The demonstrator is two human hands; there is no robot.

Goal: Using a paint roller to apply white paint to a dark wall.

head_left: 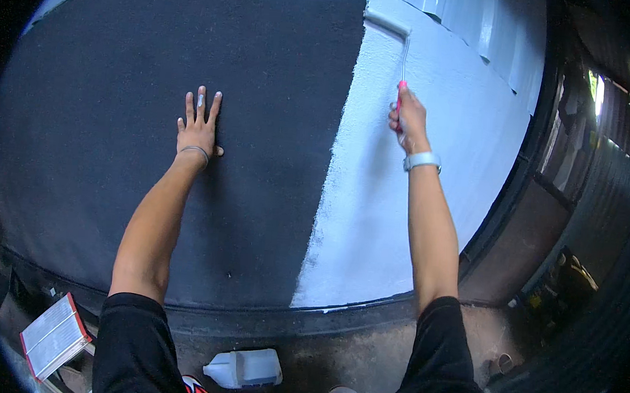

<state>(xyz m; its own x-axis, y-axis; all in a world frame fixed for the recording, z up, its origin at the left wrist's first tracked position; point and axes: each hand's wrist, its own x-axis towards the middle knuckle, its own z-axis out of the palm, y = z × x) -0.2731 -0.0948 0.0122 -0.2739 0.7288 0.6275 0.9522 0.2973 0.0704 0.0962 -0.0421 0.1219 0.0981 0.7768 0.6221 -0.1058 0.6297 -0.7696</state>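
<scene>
My right hand [411, 119] is closed around the pink handle of a paint roller [405, 62]. Its white roller sleeve [388, 24] lies against the upper part of the white painted area [439, 190], close to the ragged border with the dark part of the wall. With fingers spread, my left hand [200, 126] rests flat on the dark grey wall surface [99, 145]. A smear of white paint shows on one of its fingers. The white strip runs from the top of the wall down to its lower edge.
On the floor below the wall lies a whitish plastic jug [246, 368]. A step stool [57, 335] with a red edge stands at the lower left. Corrugated metal sheets [487, 26] overhang the wall's top right. Dark panels and clutter [564, 287] fill the right side.
</scene>
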